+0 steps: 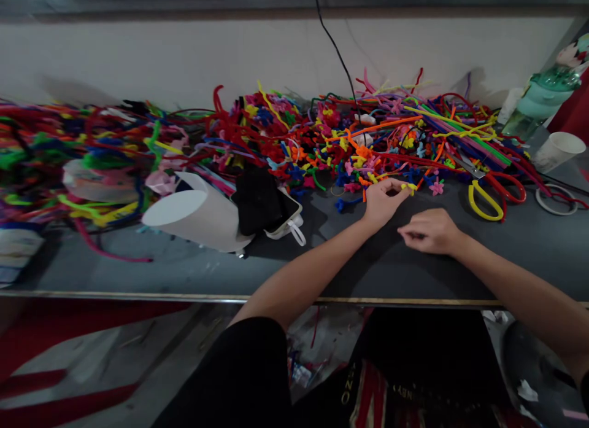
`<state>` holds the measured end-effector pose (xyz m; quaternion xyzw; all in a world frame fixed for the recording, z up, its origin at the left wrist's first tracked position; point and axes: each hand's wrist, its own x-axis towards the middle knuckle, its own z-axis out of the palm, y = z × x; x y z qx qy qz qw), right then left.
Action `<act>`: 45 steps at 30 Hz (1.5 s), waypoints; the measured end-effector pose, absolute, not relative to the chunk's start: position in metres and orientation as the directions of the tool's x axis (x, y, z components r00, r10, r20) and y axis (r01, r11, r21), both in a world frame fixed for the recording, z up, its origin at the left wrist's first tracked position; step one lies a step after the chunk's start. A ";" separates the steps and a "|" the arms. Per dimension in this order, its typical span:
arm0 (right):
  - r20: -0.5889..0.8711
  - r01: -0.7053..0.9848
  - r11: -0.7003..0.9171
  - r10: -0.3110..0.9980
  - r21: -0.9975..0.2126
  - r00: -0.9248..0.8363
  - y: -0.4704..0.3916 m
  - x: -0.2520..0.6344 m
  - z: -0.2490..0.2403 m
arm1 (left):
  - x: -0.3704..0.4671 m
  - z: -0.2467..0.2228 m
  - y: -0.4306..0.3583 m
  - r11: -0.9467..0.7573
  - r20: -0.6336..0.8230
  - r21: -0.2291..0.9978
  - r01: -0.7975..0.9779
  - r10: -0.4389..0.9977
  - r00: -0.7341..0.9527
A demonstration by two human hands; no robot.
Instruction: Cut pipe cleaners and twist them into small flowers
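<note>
My left hand pinches a small yellow pipe-cleaner flower between thumb and fingertips, just above the front of the pile. Lower and to the right, my right hand is closed over the table with its fingers curled. Whatever its fingertips hold, if anything, is hidden or too small to make out. A pink pipe-cleaner flower lies just right of the yellow one. Beyond both hands spreads a heap of coloured pipe cleaners and small twisted flowers.
Scissors with yellow and red handles lie right of my hands, near a grey ring. A paper cup and green bottle stand at far right. Left are a black phone-like object and a white paper roll. A cable hangs behind.
</note>
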<state>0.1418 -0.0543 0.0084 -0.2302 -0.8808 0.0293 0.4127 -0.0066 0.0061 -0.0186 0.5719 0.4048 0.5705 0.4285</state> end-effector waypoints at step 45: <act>0.419 0.362 0.383 0.908 -0.850 0.023 -0.031 0.155 0.004 | -0.011 -0.022 0.009 -0.393 0.382 0.920 -0.019 0.883 0.274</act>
